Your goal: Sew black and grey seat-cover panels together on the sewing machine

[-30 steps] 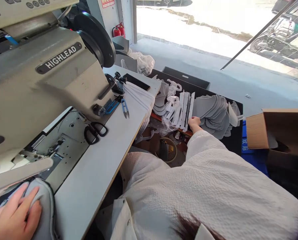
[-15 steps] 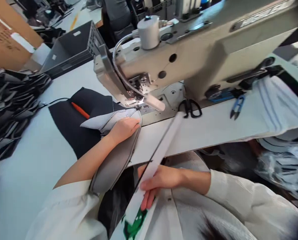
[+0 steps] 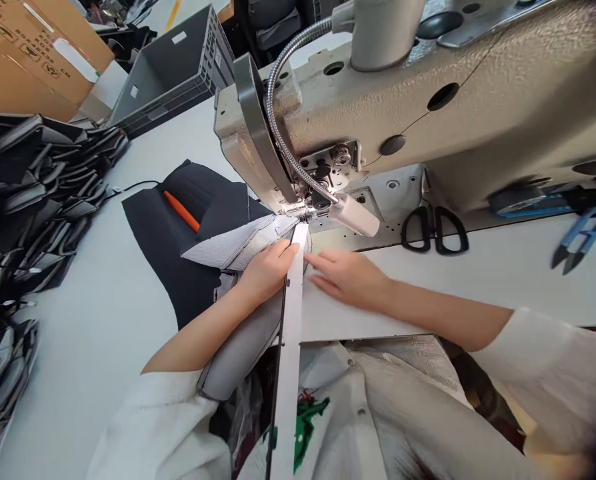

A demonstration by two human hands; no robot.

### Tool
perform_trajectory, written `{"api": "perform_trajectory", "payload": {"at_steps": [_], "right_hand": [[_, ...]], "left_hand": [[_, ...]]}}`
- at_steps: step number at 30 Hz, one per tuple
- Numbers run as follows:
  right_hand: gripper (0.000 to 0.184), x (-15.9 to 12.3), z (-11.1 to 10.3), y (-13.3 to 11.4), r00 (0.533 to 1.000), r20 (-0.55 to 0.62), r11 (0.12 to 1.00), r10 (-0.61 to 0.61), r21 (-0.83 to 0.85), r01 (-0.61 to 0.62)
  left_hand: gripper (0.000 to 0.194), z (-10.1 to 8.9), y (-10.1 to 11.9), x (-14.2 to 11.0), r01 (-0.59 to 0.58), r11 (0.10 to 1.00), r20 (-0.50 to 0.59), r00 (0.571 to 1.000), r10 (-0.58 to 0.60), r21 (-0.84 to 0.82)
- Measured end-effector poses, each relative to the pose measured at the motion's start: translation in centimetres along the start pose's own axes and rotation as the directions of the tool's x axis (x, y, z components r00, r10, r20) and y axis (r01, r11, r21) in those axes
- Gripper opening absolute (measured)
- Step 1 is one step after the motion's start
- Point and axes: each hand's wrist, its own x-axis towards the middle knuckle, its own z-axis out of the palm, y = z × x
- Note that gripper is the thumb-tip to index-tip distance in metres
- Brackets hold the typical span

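Curved grey mesh padded panel [image 3: 223,253] lies under my flat left grip [image 3: 267,272], its long axis running to the beige sewing machine's presser foot [image 3: 298,212], my open right grip [image 3: 348,279] resting on the white counter [image 3: 453,287] beside a long white strip [image 3: 291,347].

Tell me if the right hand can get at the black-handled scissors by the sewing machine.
Probably yes: the right hand rests flat on the white tabletop, and nothing stands between it and the scissors.
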Motion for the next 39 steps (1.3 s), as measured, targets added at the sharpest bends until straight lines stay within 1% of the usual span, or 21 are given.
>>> {"api": "perform_trajectory", "payload": {"at_steps": [1, 2, 3, 5, 8, 11, 14, 17, 20, 22, 25, 28, 29, 31, 32, 34, 36, 37, 39], "right_hand": [[0.036, 0.3, 0.2, 0.9, 0.998, -0.061, 0.992, -0.025, -0.124, 0.018], [0.038, 0.6, 0.5, 1.6, 0.994, -0.097, 0.977, -0.058, -0.212, 0.037], [0.037, 0.9, 0.8, 2.0, 0.989, -0.117, 0.960, -0.090, -0.274, 0.055], [0.032, 1.2, 1.5, 2.5, 0.983, -0.135, 0.938, -0.124, -0.338, 0.071], [0.025, 1.2, 2.0, 2.4, 0.980, -0.132, 0.932, -0.151, -0.350, 0.096], [0.023, 0.6, 2.1, 2.2, 0.975, -0.145, 0.940, -0.170, -0.321, 0.116], [0.024, 0.2, 2.2, 2.2, 0.972, -0.160, 0.946, -0.171, -0.302, 0.117], [0.024, 0.1, 2.3, 2.3, 0.971, -0.156, 0.947, -0.183, -0.293, 0.131], [0.024, 0.1, 2.4, 2.3, 0.968, -0.178, 0.953, -0.176, -0.278, 0.122], [0.024, 0.1, 2.3, 2.2, 0.969, -0.187, 0.958, -0.159, -0.265, 0.106], [0.024, 0.1, 2.2, 1.9, 0.980, -0.166, 0.966, -0.113, -0.250, 0.069], [0.023, 0.5, 1.8, 1.6, 0.993, -0.116, 0.974, -0.017, -0.226, -0.010], [0.022, 0.8, 1.6, 1.6, 0.996, -0.089, 0.975, 0.023, -0.217, -0.042], [0.021, 1.5, 1.1, 1.4, 0.996, -0.001, 0.974, 0.092, -0.208, -0.090], [0.021, 1.9, 0.8, 1.3, 0.992, 0.044, 0.972, 0.118, -0.210, -0.107], [0.021, 2.7, 0.4, 1.1, 0.983, 0.100, 0.966, 0.155, -0.224, -0.129], [0.026, 3.4, 0.2, 0.9, 0.981, 0.082, 0.956, 0.177, -0.250, -0.152], [0.030, 3.6, 0.3, 0.8, 0.981, 0.061, 0.951, 0.183, -0.264, -0.161], [0.041, 3.8, 0.5, 0.7, 0.983, 0.029, 0.941, 0.184, -0.294, -0.167]], "left_hand": [[0.032, -0.1, 0.2, 0.2, 0.017, 1.000, 0.010, 1.000, -0.017, 0.007], [0.033, -0.3, 0.5, 0.4, 0.034, 0.999, 0.025, 0.999, -0.035, 0.025], [0.034, -0.5, 0.8, 0.7, 0.054, 0.997, 0.044, 0.997, -0.057, 0.056], [0.039, -0.8, 1.5, 1.6, 0.104, 0.984, 0.080, 0.990, -0.116, 0.144], [0.045, -1.0, 2.7, 3.0, 0.160, 0.958, 0.103, 0.976, -0.189, 0.240], [0.042, -0.7, 3.4, 3.7, 0.196, 0.944, 0.067, 0.973, -0.221, 0.266], [0.037, -0.2, 3.7, 3.7, 0.227, 0.935, 0.007, 0.971, -0.238, 0.273], [0.040, 0.3, 3.7, 3.4, 0.249, 0.926, -0.026, 0.967, -0.252, 0.283], [0.043, 0.4, 3.8, 3.3, 0.263, 0.920, -0.035, 0.964, -0.264, 0.290], [0.044, 0.5, 3.7, 3.4, 0.257, 0.923, -0.033, 0.965, -0.259, 0.285], [0.043, 0.7, 3.4, 3.6, 0.246, 0.930, -0.036, 0.969, -0.246, 0.273], [0.044, 1.2, 3.0, 3.5, 0.248, 0.932, -0.099, 0.968, -0.230, 0.263], [0.044, 1.4, 2.9, 3.3, 0.233, 0.936, -0.134, 0.970, -0.204, 0.264], [0.046, 1.4, 2.7, 2.8, 0.164, 0.948, -0.182, 0.976, -0.117, 0.274], [0.046, 1.4, 2.5, 2.5, 0.118, 0.954, -0.181, 0.981, -0.068, 0.278], [0.045, 1.2, 2.0, 2.0, 0.041, 0.963, -0.131, 0.991, -0.006, 0.267], [0.043, 1.1, 1.3, 1.5, 0.030, 0.972, -0.085, 0.996, -0.011, 0.233], [0.041, 1.1, 0.9, 1.4, 0.043, 0.977, -0.086, 0.996, -0.026, 0.211], [0.041, 1.4, 0.2, 1.1, 0.085, 0.984, -0.132, 0.989, -0.064, 0.156]]}}
